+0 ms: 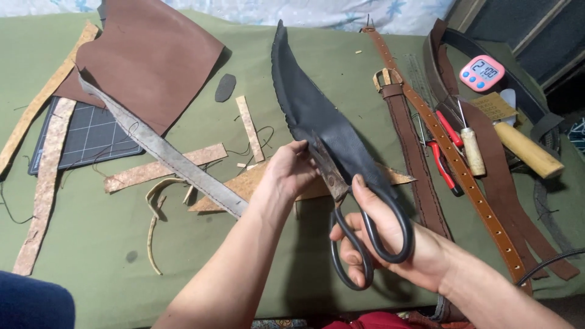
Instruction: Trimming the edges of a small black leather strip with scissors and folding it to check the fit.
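Note:
My right hand [396, 247] grips large black-handled scissors [359, 225], fingers through the loops. The rusty blades point up into the lower edge of a long, curved black leather piece [311, 100]. My left hand [292, 170] pinches the lower end of that black leather, right beside the scissor blades. The leather stretches away from me toward the table's far edge, its left edge lined with stitch holes.
On the green cloth [91, 237]: a brown leather sheet [152, 55] over a dark cutting mat [85, 137], tan leather strips and scraps [164, 167], brown belts [451, 152], red pliers [445, 152], an awl [470, 146], a wooden mallet [527, 149], a pink timer [481, 73].

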